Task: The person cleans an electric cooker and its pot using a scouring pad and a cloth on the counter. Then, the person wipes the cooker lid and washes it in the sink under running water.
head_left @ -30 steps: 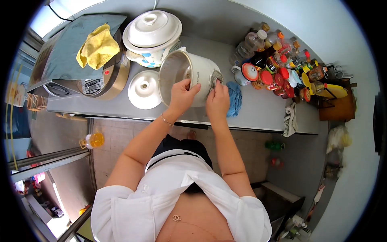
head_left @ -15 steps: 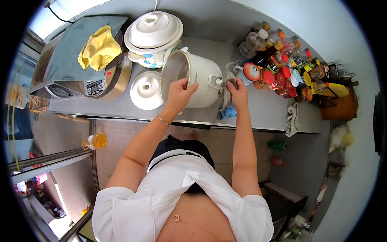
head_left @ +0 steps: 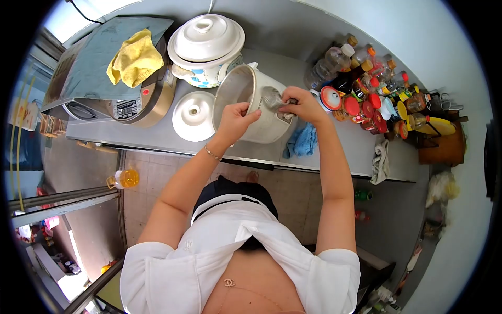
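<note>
A white cylindrical pot (head_left: 269, 128) lies tipped on its side on the counter, its open mouth facing left. My left hand (head_left: 238, 121) is closed on the near part of its rim, thumb outside and fingers toward the inside. In my right hand (head_left: 302, 104) is a grey cloth (head_left: 272, 98), bunched in the fingers and pressed to the pot's outer wall. A white lid (head_left: 183, 121) with a round knob lies flat just left of the pot. A crumpled blue cloth (head_left: 303, 141) rests below my right hand.
A lidded white casserole (head_left: 206, 39) stands behind the lid. Farther left, a yellow cloth (head_left: 135, 57) lies on a covered appliance with a keypad (head_left: 125, 109). Bottles and jars (head_left: 361, 89) crowd the right, near another grey cloth (head_left: 380, 162). An oil jug (head_left: 125, 179) stands below the counter's edge.
My right hand has moved the grey cloth from the pot's base end up and left onto its side wall. More of the blue cloth shows. My left hand stays on the rim.
</note>
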A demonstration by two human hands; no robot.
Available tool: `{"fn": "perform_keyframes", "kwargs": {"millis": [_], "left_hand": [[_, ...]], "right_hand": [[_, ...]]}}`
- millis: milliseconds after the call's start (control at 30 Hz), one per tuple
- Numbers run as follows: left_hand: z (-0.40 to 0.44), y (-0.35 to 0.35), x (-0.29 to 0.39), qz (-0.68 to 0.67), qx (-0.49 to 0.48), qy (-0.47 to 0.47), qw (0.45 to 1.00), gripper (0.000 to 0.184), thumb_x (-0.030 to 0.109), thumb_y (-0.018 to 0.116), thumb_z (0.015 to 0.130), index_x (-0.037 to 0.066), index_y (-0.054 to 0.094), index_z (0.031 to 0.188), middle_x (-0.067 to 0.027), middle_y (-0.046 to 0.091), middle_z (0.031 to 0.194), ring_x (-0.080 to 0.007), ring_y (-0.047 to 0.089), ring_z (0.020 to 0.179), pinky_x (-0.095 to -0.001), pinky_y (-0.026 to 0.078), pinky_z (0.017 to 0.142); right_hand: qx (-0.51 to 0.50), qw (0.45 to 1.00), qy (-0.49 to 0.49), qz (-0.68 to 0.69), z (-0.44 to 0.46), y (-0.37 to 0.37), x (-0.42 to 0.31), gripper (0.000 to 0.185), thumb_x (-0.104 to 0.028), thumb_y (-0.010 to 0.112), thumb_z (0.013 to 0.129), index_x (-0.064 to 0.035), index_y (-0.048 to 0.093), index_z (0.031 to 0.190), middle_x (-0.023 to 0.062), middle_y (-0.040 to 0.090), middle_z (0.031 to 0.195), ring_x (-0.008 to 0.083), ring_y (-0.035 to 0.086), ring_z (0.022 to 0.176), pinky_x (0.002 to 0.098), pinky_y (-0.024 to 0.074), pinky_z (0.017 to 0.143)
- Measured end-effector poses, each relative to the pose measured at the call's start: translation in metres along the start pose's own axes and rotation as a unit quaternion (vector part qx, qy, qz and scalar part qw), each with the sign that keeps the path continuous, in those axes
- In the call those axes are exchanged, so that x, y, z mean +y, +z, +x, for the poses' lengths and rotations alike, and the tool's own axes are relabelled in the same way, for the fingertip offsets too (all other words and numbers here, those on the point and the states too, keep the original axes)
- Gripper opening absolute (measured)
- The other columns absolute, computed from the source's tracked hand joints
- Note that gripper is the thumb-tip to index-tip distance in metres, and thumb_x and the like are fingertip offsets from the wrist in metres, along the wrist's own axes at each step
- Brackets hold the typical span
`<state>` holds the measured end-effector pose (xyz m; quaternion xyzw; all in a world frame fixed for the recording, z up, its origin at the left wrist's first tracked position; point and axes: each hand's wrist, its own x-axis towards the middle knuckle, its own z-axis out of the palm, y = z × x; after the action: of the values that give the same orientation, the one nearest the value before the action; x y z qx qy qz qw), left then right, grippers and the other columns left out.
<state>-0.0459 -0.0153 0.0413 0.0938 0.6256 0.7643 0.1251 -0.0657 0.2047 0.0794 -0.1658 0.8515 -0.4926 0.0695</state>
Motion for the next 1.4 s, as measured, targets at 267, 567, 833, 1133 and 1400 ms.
{"fn": "perform_keyframes", "kwargs": {"millis": [267,567,833,1133,1400], "left_hand": [[-0.003,0.008,0.006,0.086,-0.023,-0.002,0.996,0.018,0.014,0.065,0.077,-0.004,0.063,0.080,0.0045,0.049,0.057,-0.0021,0.038,0.054,-0.0206,0.031,0.047],[-0.007,0.011,0.010,0.082,-0.025,-0.011,0.996,0.019,0.014,0.064,0.078,-0.004,0.064,0.084,0.0036,0.051,0.059,-0.0026,0.039,0.054,-0.0204,0.033,0.048],[-0.007,-0.002,0.002,0.073,-0.042,-0.020,0.996,0.017,0.012,0.064,0.080,-0.003,0.064,0.089,0.0053,0.054,0.066,-0.0009,0.041,0.058,-0.0173,0.032,0.050],[-0.029,-0.018,-0.004,0.018,-0.002,-0.001,1.000,0.018,0.014,0.062,0.081,-0.002,0.063,0.090,0.0050,0.055,0.071,-0.0017,0.042,0.062,-0.0182,0.034,0.053],[-0.035,-0.022,-0.004,0.024,-0.006,-0.006,1.000,0.020,0.011,0.061,0.083,-0.002,0.062,0.098,0.0055,0.056,0.073,0.0003,0.039,0.060,-0.0158,0.032,0.052]], "right_hand": [[-0.014,0.998,-0.047,-0.033,-0.008,-0.003,0.002,0.019,-0.006,0.071,0.067,-0.0029,0.053,0.073,-0.0004,0.053,0.074,0.0084,0.048,0.069,0.0229,0.0397,0.063],[0.027,0.998,0.001,-0.053,-0.022,-0.007,0.017,0.019,-0.012,0.071,0.069,-0.0027,0.055,0.073,0.0029,0.051,0.069,0.0122,0.048,0.065,0.0243,0.0389,0.061],[0.059,0.982,0.180,0.024,-0.047,-0.011,0.074,0.016,-0.012,0.070,0.071,-0.0035,0.059,0.078,0.0008,0.055,0.074,0.0085,0.049,0.071,0.0235,0.0398,0.061],[0.160,0.948,0.151,0.232,-0.063,0.000,0.050,0.017,-0.006,0.058,0.081,-0.0041,0.060,0.098,-0.0003,0.058,0.084,0.0073,0.053,0.078,0.0219,0.0435,0.070],[0.079,0.996,0.018,0.045,-0.039,0.020,0.011,0.020,0.003,0.054,0.076,-0.0033,0.061,0.094,0.0048,0.058,0.085,0.0152,0.055,0.080,0.0241,0.0428,0.072]]}}
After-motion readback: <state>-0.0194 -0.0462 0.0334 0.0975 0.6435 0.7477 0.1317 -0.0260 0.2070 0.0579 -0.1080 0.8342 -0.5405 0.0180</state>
